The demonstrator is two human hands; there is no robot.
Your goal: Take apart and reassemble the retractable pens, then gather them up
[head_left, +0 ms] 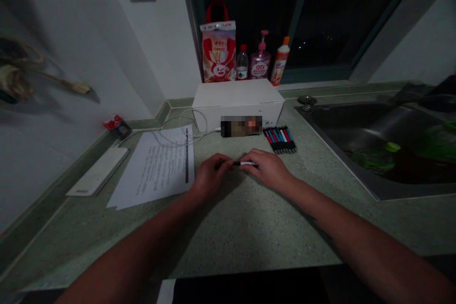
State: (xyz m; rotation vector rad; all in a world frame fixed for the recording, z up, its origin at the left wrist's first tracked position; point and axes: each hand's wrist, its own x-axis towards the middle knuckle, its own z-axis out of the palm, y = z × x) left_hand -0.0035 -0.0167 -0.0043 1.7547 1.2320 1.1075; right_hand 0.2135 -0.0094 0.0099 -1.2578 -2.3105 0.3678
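Over the middle of the speckled counter [235, 232], a slim white and black pen [247, 163] lies crosswise between my two hands. My left hand [213, 171] pinches its dark end between thumb and fingers. The white barrel is gripped by my right hand [268, 167], whose fingers cover part of it. Just beyond my right hand, several pens [280, 139] in red, blue, white and black lie side by side in a row. Printed paper sheets [160, 166] lie to the left of my left hand.
A white box [238, 95] stands at the back, a phone with a blurred screen [241, 126] against it. A cable [171, 126] loops over the paper towards a white power bank [99, 171]. The metal sink [363, 185] is at right. Bottles [260, 59] and a red bag [219, 52] stand behind the box.
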